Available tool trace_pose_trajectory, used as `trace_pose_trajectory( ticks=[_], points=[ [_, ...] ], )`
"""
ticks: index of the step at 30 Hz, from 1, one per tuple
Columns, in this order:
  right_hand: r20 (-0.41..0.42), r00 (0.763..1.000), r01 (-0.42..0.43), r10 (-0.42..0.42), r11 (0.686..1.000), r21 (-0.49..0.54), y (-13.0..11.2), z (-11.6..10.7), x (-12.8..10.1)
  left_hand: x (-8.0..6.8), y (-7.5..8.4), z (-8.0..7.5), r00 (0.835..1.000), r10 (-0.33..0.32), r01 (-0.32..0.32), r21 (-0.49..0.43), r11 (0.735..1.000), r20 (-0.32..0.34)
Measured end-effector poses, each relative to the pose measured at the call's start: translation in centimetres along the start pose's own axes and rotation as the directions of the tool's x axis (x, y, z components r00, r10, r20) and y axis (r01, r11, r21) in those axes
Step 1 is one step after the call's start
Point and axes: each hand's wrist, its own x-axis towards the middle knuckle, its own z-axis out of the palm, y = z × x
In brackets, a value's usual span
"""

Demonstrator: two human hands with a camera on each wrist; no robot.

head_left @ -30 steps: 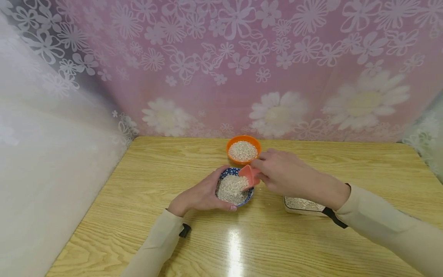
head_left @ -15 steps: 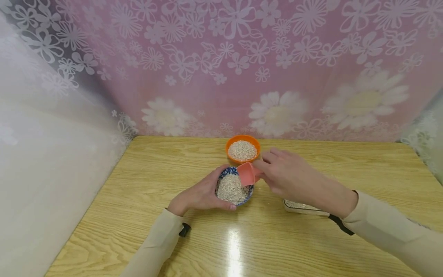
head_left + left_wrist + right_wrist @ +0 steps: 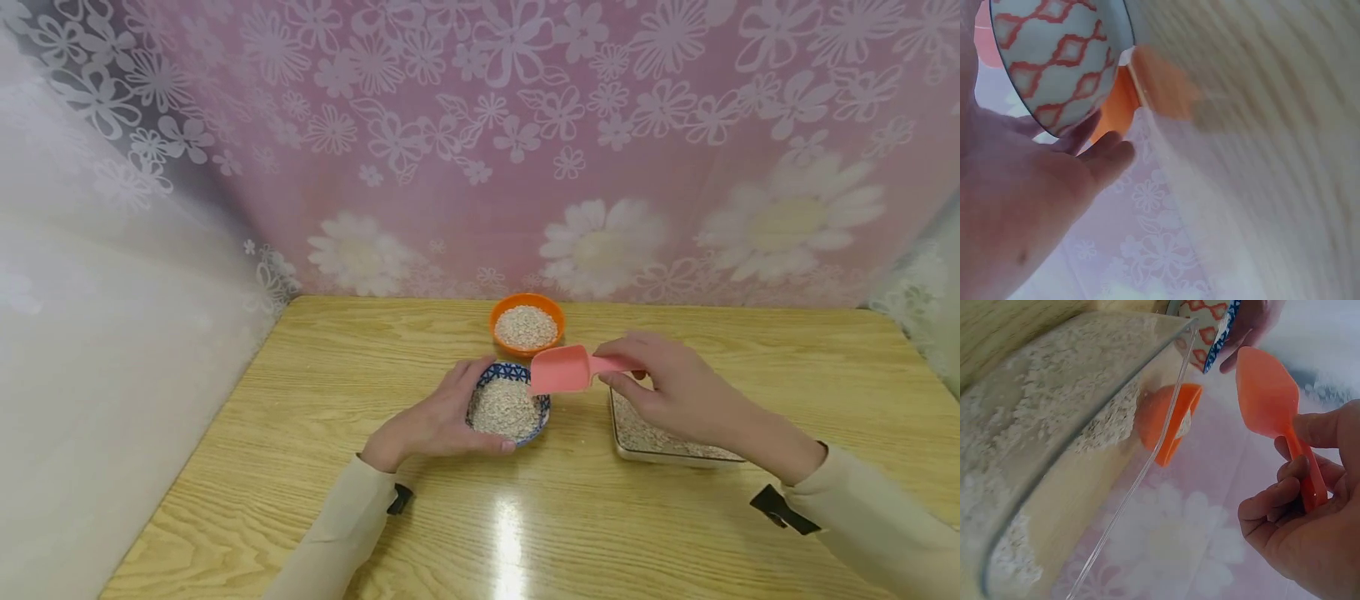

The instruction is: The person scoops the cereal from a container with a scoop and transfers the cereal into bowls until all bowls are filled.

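1. Where the right hand [image 3: 675, 392] pinches the handle of the pink scoop [image 3: 561, 370] between thumb and curled fingers, we find the scoop held clear above the desk [image 3: 300, 433].
2. We note its long axis lies roughly level, left to right; the bowl end points left, over the rim of the blue patterned bowl [image 3: 510, 408].
3. The left hand [image 3: 435, 421] cups that bowl's side, fingers curved against it.
4. We record oats in the clear tray [image 3: 660, 437] under the right hand and in the orange bowl [image 3: 527, 323] behind.
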Motion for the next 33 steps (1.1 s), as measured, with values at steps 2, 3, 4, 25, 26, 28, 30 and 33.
trace_pose_trajectory(
  ticks=[2,3,4,25,26,28,30,33],
  points=[
    [-0.019,0.999,-0.029,0.029,0.999,0.015,0.3,-0.5,-0.6,0.0,0.3,0.0,0.999,0.023,-0.023,0.007,1.000,-0.044],
    [-0.027,0.999,-0.040,0.040,0.999,0.015,0.5,-0.7,-0.9,0.0,0.4,0.0,0.997,0.035,-0.035,0.008,0.999,-0.068],
    [-0.034,0.998,-0.054,0.054,0.998,0.012,0.6,-1.0,-1.2,0.1,0.6,0.1,0.995,0.046,-0.045,0.010,0.999,-0.089],
    [-0.059,0.951,-0.307,0.304,0.949,-0.063,4.5,-5.4,-7.7,1.8,5.1,2.1,0.982,0.164,-0.163,0.021,0.986,-0.091],
    [-0.058,0.946,-0.322,0.318,0.944,-0.076,4.7,-5.7,-7.9,2.0,5.4,2.3,0.982,0.169,-0.168,0.021,0.986,-0.085],
    [-0.058,0.940,-0.340,0.336,0.935,-0.101,5.0,-6.1,-8.3,2.2,5.9,2.6,0.981,0.180,-0.179,0.021,0.984,-0.074],
    [-0.064,0.947,-0.321,0.315,0.937,-0.137,5.2,-6.4,-8.6,2.4,6.4,3.0,0.981,0.183,-0.182,0.013,0.983,-0.063],
    [-0.067,0.967,-0.254,0.245,0.943,-0.216,5.6,-6.8,-8.8,2.6,7.2,3.7,0.983,0.179,-0.178,0.014,0.984,-0.052]
  ],
)
